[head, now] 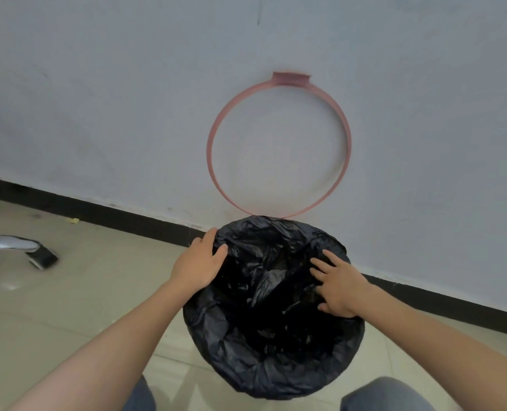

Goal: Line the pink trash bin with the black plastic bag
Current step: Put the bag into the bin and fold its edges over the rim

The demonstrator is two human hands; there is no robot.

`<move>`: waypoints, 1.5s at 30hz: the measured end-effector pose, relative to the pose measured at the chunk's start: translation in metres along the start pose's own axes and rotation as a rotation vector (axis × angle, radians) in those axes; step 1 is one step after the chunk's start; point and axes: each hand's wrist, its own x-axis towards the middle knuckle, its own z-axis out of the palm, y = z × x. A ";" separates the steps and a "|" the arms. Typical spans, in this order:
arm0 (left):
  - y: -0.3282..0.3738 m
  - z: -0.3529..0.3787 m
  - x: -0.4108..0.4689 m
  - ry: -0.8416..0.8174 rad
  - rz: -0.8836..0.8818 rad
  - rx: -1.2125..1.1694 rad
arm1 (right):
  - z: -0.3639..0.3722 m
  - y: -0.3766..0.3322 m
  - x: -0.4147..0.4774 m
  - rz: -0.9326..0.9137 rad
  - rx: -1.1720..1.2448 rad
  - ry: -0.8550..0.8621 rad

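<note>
An indoor room, likely an office or similar plain workspace. A bare pale wall [127, 99] meets a beige tiled floor [83, 292] along a black baseboard [112, 216]. At the left edge, the chrome legs of a chair base [17, 247] rest on the tiles.

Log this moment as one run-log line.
stage: bag fitting | black plastic bag: draped over bin mouth, bin hidden | left hand: flat on bag edge | right hand: fingers spread inside | pink ring: hinged up against wall
</note>
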 end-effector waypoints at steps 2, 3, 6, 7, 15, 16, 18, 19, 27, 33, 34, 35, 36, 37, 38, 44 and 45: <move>0.002 0.003 -0.001 -0.004 -0.005 0.023 | -0.001 -0.001 0.002 0.038 -0.090 -0.139; 0.003 0.004 -0.001 -0.001 -0.014 0.071 | -0.005 -0.003 0.003 0.049 -0.104 -0.174; 0.004 0.008 0.000 0.023 -0.026 0.198 | -0.021 -0.013 0.002 0.052 -0.006 0.010; 0.004 0.009 -0.001 0.030 -0.026 0.214 | -0.025 -0.019 0.003 0.023 0.026 0.124; 0.004 0.011 -0.004 0.088 -0.016 0.407 | 0.015 -0.036 0.041 0.008 -0.073 -0.271; 0.005 0.011 -0.004 0.083 -0.016 0.408 | 0.018 -0.035 0.041 0.004 -0.056 -0.274; 0.006 0.012 -0.005 0.081 -0.014 0.407 | 0.013 -0.038 0.038 -0.011 0.077 -0.205; 0.007 0.011 -0.005 0.082 -0.014 0.407 | 0.006 -0.041 0.035 -0.028 0.196 -0.113; 0.012 0.000 -0.025 0.141 0.134 0.197 | -0.055 -0.079 -0.046 -0.411 1.165 -0.102; 0.000 0.010 -0.060 0.014 0.191 0.208 | -0.029 -0.069 -0.069 -0.125 1.034 0.283; -0.001 0.012 -0.062 0.012 0.186 0.202 | -0.018 -0.058 -0.068 0.021 0.961 0.375; -0.001 0.013 -0.063 0.021 0.177 0.181 | -0.006 -0.044 -0.064 0.163 0.905 0.426; 0.000 0.014 -0.063 0.034 0.168 0.154 | 0.007 -0.029 -0.058 0.291 0.890 0.442; 0.000 0.014 -0.062 0.043 0.162 0.135 | 0.018 -0.016 -0.051 0.394 0.916 0.439; 0.001 0.014 -0.062 0.048 0.157 0.121 | 0.028 -0.007 -0.042 0.454 0.991 0.435; 0.002 0.012 -0.061 0.033 0.144 0.148 | 0.035 0.001 -0.019 0.414 1.708 0.526; 0.002 0.011 -0.060 0.030 0.143 0.161 | 0.032 0.005 -0.017 0.455 1.676 0.521</move>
